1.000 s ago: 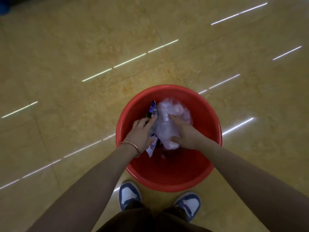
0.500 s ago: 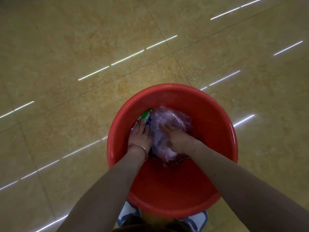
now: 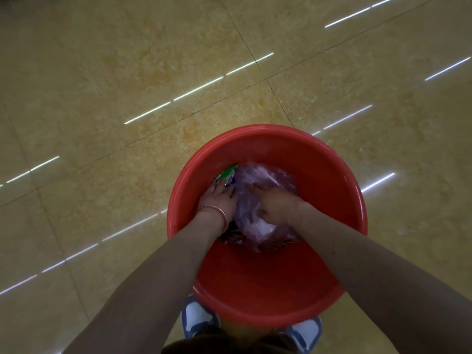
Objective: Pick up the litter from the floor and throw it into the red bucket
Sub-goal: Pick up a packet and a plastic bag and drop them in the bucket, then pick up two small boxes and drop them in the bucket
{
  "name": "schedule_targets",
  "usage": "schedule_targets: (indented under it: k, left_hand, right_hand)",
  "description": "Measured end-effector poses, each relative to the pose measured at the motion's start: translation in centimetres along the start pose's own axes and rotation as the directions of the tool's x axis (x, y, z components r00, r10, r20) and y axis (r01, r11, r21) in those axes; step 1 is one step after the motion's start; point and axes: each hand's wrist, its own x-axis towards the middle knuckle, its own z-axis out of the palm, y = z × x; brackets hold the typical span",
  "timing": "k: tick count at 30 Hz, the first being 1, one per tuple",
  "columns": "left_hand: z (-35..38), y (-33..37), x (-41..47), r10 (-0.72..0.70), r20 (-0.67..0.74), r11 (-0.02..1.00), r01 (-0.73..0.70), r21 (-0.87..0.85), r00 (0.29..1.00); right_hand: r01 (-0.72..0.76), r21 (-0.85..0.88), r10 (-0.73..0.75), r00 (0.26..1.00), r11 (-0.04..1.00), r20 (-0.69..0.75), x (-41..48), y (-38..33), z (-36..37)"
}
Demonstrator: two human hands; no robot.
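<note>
Both hands are down inside the red bucket, which stands on the tiled floor just ahead of the person's feet. The litter lies at the bottom of the bucket, directly under the hands. The left hand lies flat, its fingers straight and close together, pressing on a green wrapper whose far corner sticks out past the fingertips against the bucket's left wall. The right hand rests palm down on a crumpled clear plastic bag, fingers stretched out toward the left and not curled round anything that can be seen. The two hands sit side by side, near each other but not touching, with a strip of the bag showing between them. The bag spreads out beyond the right hand on its far and near sides.

By count: one bucket, two hands, one plastic bag and one green wrapper. Scraps of printed packaging peek out beneath the bag on its near side; how many pieces there are cannot be told. One thin bracelet circles the left wrist. Two blue-and-white shoes show below the bucket's near rim, one on each side.
</note>
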Motion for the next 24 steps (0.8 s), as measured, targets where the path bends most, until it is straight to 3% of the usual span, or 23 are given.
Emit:
schedule_targets:
  k: [2,6,12,18,24]
  left_hand:
    - [-0.7,0.3,-2.2,0.03,-0.045,1.0,-0.03,0.002,0.999]
    - [-3.9,1.6,-7.6,0.037,-0.122,0.994,-0.049,-0.099,0.992]
    - [-15.5,2.8,-15.2,0.028,-0.254,0.965,-0.093,-0.245,0.967]
    - [-30.2,5.4,-25.6,0.067,-0.421,0.828,-0.286,-0.483,0.905]
    - [-41.8,9.5,-37.3,0.232,-0.502,0.795,-0.46,-0.395,0.833]
  right_hand:
    - [0.0,-0.045,-0.005,0.994,0.999,-0.109,-2.7,-0.5,-0.6]
    - [-0.012,0.026,0.018,0.968,1.0,-0.25,-9.0,-1.9,-2.5]
    - [0.008,0.137,0.044,0.927,0.991,-0.372,-19.4,-3.3,-10.9]
    - [0.047,0.454,0.241,0.796,0.89,-0.555,-32.8,-4.6,-20.2]
    - [0.087,0.663,0.475,0.629,0.744,-0.615,-48.1,-7.6,-25.7]
